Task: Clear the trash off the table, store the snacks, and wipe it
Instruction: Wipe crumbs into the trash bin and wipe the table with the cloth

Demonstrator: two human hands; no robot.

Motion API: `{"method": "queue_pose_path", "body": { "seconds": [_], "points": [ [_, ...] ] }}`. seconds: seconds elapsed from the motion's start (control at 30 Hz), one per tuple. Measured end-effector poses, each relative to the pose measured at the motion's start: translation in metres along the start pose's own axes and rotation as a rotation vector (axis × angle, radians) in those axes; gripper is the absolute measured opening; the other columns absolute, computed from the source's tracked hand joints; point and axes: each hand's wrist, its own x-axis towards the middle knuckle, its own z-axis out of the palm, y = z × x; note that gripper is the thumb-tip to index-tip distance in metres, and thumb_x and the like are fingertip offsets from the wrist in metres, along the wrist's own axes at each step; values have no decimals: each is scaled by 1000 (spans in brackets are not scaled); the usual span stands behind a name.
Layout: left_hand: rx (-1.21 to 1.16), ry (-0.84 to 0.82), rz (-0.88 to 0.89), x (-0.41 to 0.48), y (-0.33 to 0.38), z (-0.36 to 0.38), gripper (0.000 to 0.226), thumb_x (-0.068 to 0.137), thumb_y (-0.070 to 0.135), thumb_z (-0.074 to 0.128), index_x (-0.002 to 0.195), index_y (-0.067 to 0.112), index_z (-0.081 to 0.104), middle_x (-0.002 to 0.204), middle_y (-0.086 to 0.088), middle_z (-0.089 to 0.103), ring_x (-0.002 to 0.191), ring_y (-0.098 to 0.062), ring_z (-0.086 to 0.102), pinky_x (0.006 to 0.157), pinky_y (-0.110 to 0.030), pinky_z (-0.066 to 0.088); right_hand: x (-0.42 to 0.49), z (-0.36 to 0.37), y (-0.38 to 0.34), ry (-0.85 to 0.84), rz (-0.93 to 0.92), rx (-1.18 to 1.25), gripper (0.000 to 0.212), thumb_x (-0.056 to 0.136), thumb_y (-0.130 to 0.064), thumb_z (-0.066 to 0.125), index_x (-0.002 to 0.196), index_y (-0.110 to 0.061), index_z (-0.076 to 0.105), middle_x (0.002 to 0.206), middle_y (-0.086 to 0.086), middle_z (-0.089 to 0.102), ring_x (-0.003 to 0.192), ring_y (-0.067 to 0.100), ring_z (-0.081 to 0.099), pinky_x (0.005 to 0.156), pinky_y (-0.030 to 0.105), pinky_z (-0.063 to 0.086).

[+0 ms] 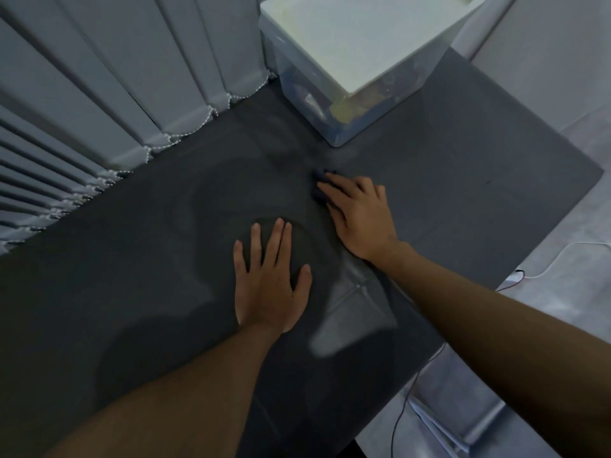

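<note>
A dark grey table fills most of the head view, with faint damp streaks across its top. My right hand presses a small dark blue cloth flat on the table's middle; only the cloth's far edge shows past my fingertips. My left hand lies palm down on the table, fingers spread, holding nothing. A clear plastic storage bin with a white lid stands at the table's far edge, with packets dimly visible inside.
Vertical blinds with a bead chain hang along the table's left side. Thin cables run over the pale floor at the right, beyond the table's edge.
</note>
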Motion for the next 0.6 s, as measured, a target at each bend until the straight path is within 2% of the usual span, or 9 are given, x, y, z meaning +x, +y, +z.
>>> {"method": "queue_pose_path", "body": {
  "seconds": [0.1,0.13,0.27,0.4,0.43,0.53,0.6],
  "points": [
    [-92,15,-45,-1,-7,1,77,92,49,25,158,16,3,166,1,0,152,-17,-4,123,-47,4,11,10,-19,46,269,3,36,103,-30,45,136,-24,58,143,-4,53,112,26,48,83,35,30],
    [-111,17,-58,-1,-9,2,77,92,47,25,158,14,4,166,0,1,152,-16,-3,123,-45,5,14,13,-29,40,253,-2,36,103,-31,45,136,-24,57,144,-5,52,113,25,48,83,36,30],
    [-97,29,-66,-1,-10,5,73,93,43,24,157,12,5,166,-3,1,152,-20,-3,123,-45,5,42,21,-37,-80,-42,-27,36,102,-33,44,136,-28,56,147,-7,49,116,24,48,86,38,34],
    [-60,28,-63,1,-7,5,72,95,43,21,157,11,2,165,-5,-1,152,-22,-3,123,-47,5,72,32,-46,-61,160,-8,38,101,-32,43,136,-29,54,149,-6,46,121,25,45,89,41,31],
    [-53,28,-63,1,-6,5,72,95,43,21,157,11,2,165,-6,-1,152,-22,-3,123,-47,5,71,33,-53,-61,156,11,39,100,-32,43,138,-29,53,149,-7,46,122,25,43,91,42,32],
    [-39,32,-65,2,-6,5,73,95,41,23,157,10,3,165,-7,1,153,-22,-2,123,-48,6,51,27,-55,-106,-107,44,40,100,-32,44,138,-30,55,147,-9,48,120,23,44,91,38,31],
    [-40,33,-70,2,-5,5,72,95,41,24,157,11,3,166,-6,1,153,-22,-2,123,-49,6,37,21,-35,-120,-202,21,38,101,-31,46,137,-29,57,145,-9,51,116,23,47,89,36,30]
  ]
}}
